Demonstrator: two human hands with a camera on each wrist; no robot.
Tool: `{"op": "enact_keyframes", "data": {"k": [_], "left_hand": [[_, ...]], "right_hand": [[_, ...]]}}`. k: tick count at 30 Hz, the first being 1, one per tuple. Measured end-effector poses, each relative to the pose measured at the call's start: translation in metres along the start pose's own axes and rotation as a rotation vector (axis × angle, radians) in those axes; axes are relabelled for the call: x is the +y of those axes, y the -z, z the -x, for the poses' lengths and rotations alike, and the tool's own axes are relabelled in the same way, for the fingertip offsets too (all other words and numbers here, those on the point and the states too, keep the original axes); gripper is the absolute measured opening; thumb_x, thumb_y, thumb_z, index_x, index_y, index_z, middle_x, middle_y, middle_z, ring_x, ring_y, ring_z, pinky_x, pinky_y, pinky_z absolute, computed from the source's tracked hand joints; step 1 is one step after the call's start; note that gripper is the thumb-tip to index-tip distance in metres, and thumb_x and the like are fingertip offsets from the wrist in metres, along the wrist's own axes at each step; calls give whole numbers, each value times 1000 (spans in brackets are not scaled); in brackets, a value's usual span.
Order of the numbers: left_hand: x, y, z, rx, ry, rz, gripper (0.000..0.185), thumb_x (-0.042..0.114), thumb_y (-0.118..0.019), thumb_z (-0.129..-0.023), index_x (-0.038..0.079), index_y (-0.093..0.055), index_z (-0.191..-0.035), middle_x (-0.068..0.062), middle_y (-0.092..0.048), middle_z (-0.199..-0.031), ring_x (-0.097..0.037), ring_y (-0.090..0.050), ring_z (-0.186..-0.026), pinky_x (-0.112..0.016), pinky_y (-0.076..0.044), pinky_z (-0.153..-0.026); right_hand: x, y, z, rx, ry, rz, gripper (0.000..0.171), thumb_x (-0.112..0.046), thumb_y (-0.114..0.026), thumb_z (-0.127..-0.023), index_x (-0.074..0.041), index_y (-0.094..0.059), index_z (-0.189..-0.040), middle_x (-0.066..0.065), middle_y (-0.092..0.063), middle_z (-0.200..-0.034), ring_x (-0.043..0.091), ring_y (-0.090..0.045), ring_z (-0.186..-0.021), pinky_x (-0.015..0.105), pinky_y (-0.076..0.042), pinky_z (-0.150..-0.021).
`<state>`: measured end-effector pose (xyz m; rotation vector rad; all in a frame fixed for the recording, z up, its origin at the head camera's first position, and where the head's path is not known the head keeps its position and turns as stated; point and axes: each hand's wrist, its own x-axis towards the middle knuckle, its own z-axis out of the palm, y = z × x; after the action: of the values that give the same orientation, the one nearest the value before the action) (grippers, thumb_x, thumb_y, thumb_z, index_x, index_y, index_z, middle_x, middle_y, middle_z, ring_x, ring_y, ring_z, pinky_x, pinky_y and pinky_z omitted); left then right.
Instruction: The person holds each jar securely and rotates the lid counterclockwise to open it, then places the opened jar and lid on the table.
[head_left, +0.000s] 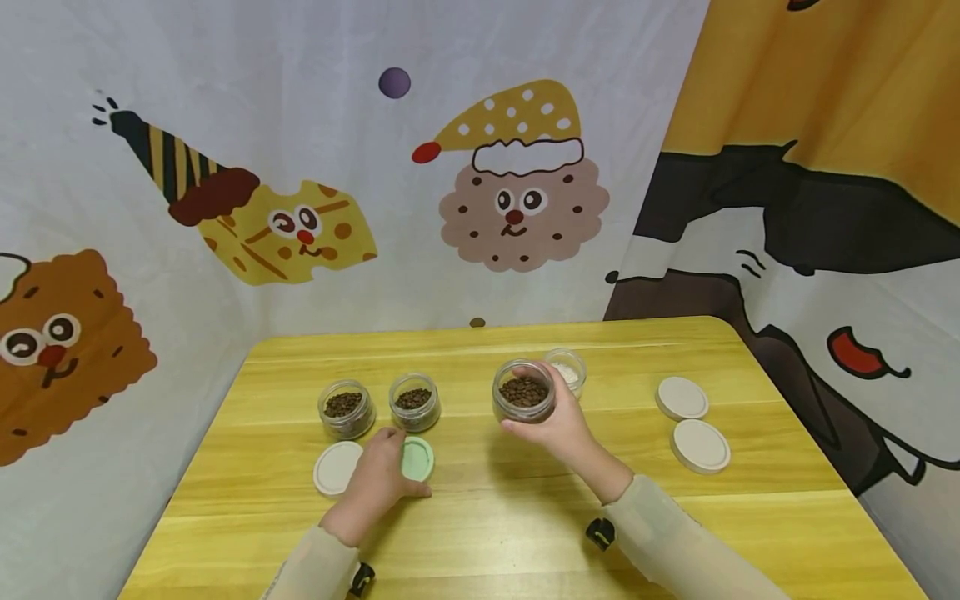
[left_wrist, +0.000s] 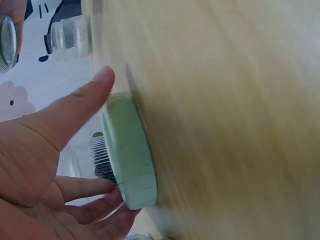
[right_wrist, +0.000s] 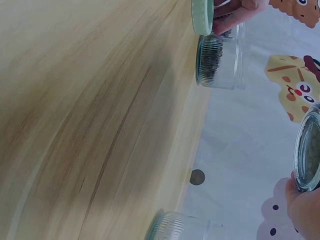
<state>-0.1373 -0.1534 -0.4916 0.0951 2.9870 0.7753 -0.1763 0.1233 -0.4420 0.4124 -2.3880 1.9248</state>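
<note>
My right hand [head_left: 564, 427] grips a glass jar [head_left: 523, 393] of dark brown beans, like coffee beans, and holds it above the table, mouth tilted toward me. Low over the table, my left hand [head_left: 377, 477] reaches around a light green lid [left_wrist: 131, 155]. Its fingertips [left_wrist: 117, 197] are at the lid's lower edge in the left wrist view, while the thumb stretches out past the other end. A white lid [head_left: 335, 469] lies just left of that hand. Two open jars of similar beans, a left one [head_left: 347, 410] and a right one [head_left: 415, 402], stand beyond it.
Behind my right hand stands a glass jar [head_left: 567, 370] with white contents, partly hidden. Two more white lids lie at the right, a far one [head_left: 682, 398] and a near one [head_left: 701, 446]. A printed cartoon curtain [head_left: 420, 300] hangs behind the wooden table [head_left: 495, 533].
</note>
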Motion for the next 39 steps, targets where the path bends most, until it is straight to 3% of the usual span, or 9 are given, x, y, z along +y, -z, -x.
{"op": "enact_keyframes", "data": {"k": [6, 11, 14, 18, 22, 28, 34, 39], "left_hand": [[4, 11, 3, 24, -3, 1, 103, 40, -92, -45, -8, -52, -127, -24, -54, -125, -39, -52, -114, -50, -42, -101], [6, 27, 4, 9, 37, 7, 90, 42, -87, -59, -8, -53, -126, -26, -52, -128, -43, -50, -117, -53, -41, -100], [9, 40, 3, -13, 71, 23, 93, 46, -81, -68, -9, -45, -134, -30, -42, -137, -48, -41, -125, -56, -38, -103], [11, 53, 2, -4, 79, 77, 110, 59, -74, -69, -4, -27, -146, -31, -27, -147, -49, -29, -133, -60, -32, -105], [14, 58, 0, 55, 27, 186, 110, 60, -73, -71, 6, -19, -150, -23, -22, -151, -43, -30, -135, -59, -33, -105], [24, 57, -5, 105, -101, 354, 95, 51, -70, -79, 14, -21, -150, -10, -31, -150, -33, -37, -132, -55, -37, -104], [41, 49, -13, 82, -204, 402, 90, 55, -67, -80, 21, -23, -150, -9, -29, -151, -32, -33, -136, -57, -33, -107], [58, 41, -22, 45, -249, 421, 88, 54, -67, -80, 24, -24, -150, -5, -28, -152, -29, -28, -139, -55, -30, -109]], "right_hand": [[5, 4, 1, 8, 39, 2, 87, -9, -89, -61, -17, -42, -135, 3, -54, -129, 23, -47, -123, 47, -34, -108], [4, 8, 2, 10, 38, 18, 88, -15, -89, -61, -19, -42, -135, 2, -54, -129, 22, -47, -123, 47, -34, -108], [-4, 10, 4, 9, 23, 15, 87, -11, -88, -62, -14, -41, -136, 8, -54, -130, 27, -47, -123, 49, -34, -107], [-3, 14, 4, 13, 18, 17, 87, -9, -88, -63, -12, -41, -136, 10, -54, -130, 27, -48, -122, 49, -34, -106], [10, 19, 3, 36, 26, 34, 88, -14, -89, -62, -16, -41, -137, 6, -55, -129, 23, -49, -121, 46, -35, -106], [12, 29, 4, 63, 35, 30, 91, -8, -88, -62, -16, -40, -139, 8, -53, -132, 23, -47, -122, 39, -37, -105], [18, 43, 5, 136, 16, 86, 91, -9, -87, -64, -12, -38, -140, 9, -51, -133, 24, -44, -124, 44, -35, -105], [20, 55, 2, 202, 33, 86, 84, -11, -87, -65, -12, -42, -136, 7, -56, -129, 17, -46, -122, 25, -35, -105]]}}
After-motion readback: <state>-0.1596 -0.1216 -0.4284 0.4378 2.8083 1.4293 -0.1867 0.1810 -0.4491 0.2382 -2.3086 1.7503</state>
